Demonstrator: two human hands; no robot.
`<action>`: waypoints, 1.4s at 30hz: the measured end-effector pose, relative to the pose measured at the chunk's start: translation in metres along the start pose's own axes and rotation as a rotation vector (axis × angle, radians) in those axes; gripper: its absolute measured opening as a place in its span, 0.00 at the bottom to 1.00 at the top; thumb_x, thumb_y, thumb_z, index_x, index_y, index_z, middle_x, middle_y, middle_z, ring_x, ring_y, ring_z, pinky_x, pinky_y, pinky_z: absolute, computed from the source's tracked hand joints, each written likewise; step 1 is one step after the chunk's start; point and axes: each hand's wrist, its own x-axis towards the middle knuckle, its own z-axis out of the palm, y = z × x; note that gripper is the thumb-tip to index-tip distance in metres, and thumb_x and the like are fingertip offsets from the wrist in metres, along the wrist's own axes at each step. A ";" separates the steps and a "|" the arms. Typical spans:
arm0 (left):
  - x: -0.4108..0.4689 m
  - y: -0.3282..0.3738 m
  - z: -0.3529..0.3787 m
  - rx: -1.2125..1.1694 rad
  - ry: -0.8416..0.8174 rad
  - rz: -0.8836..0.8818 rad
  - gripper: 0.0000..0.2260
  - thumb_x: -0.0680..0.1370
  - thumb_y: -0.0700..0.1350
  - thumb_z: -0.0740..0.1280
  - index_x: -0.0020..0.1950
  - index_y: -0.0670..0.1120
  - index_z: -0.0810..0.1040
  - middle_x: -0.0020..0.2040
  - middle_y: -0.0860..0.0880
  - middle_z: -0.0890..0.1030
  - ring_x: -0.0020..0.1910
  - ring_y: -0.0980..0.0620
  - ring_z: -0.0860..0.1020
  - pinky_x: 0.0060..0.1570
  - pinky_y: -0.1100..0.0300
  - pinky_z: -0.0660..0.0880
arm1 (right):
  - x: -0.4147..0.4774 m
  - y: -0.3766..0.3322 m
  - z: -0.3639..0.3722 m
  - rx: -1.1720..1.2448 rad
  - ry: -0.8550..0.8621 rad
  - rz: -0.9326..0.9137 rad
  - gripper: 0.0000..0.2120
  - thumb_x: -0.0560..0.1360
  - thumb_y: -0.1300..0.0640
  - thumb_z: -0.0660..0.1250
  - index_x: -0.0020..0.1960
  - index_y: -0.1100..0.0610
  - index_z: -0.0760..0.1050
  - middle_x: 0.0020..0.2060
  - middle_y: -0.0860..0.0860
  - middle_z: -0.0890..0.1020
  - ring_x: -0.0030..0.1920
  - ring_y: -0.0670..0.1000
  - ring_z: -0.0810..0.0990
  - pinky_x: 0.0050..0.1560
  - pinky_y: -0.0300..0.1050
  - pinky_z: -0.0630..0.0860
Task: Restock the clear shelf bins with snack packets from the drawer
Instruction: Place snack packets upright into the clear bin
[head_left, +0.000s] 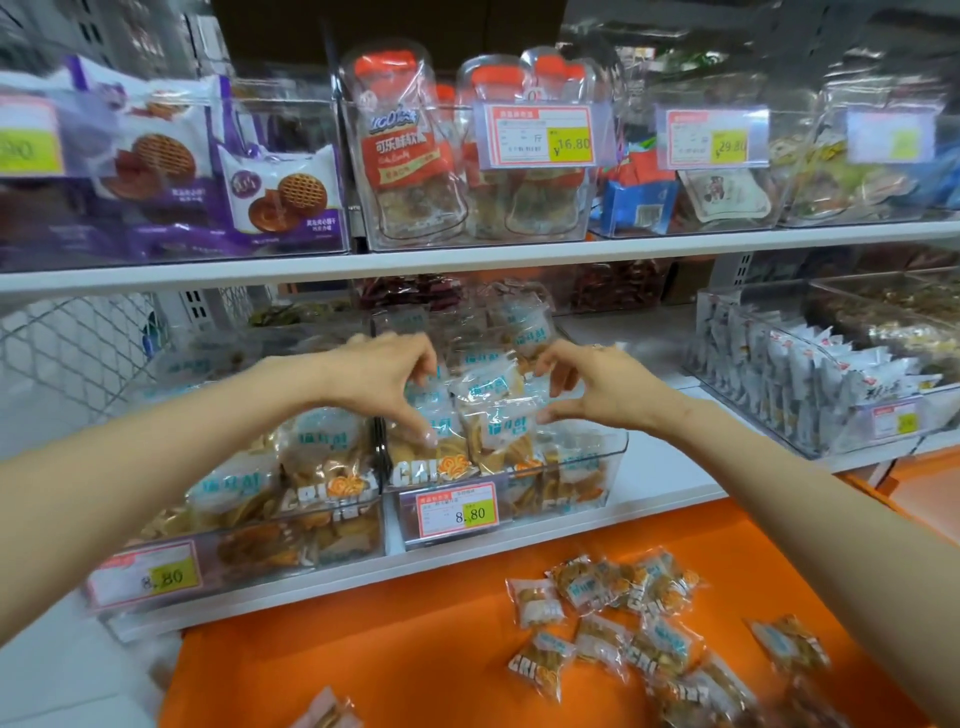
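Both hands are over the clear plastic shelf bin (582, 499). Left hand (384, 376) and right hand (597, 387) flank a bunch of clear blue-labelled snack packets (491, 402), fingers curled in C-shapes pinching its sides. The bunch stands upright between the palms, equally near both; seating it looks like a straight-down move. Spare packets (623, 618) lie in the orange drawer (363, 649) below.
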 end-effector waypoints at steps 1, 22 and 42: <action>-0.006 -0.001 0.004 0.050 -0.087 -0.019 0.34 0.63 0.63 0.74 0.61 0.51 0.64 0.54 0.56 0.69 0.54 0.54 0.68 0.56 0.56 0.65 | -0.001 -0.007 0.004 0.049 -0.024 -0.006 0.29 0.64 0.40 0.75 0.59 0.50 0.70 0.43 0.44 0.78 0.45 0.46 0.76 0.53 0.46 0.73; 0.002 0.002 0.039 0.158 0.041 -0.140 0.28 0.66 0.65 0.70 0.54 0.51 0.63 0.54 0.50 0.67 0.56 0.50 0.65 0.58 0.52 0.58 | 0.002 -0.025 0.050 -0.046 0.107 0.078 0.27 0.67 0.43 0.74 0.62 0.49 0.69 0.65 0.47 0.72 0.47 0.51 0.77 0.48 0.45 0.72; 0.027 0.015 0.043 0.387 0.186 -0.317 0.39 0.67 0.61 0.73 0.70 0.49 0.58 0.65 0.45 0.70 0.66 0.45 0.66 0.64 0.47 0.57 | 0.006 -0.014 0.052 0.083 -0.051 0.010 0.30 0.66 0.54 0.77 0.63 0.50 0.67 0.63 0.51 0.72 0.51 0.51 0.74 0.51 0.52 0.75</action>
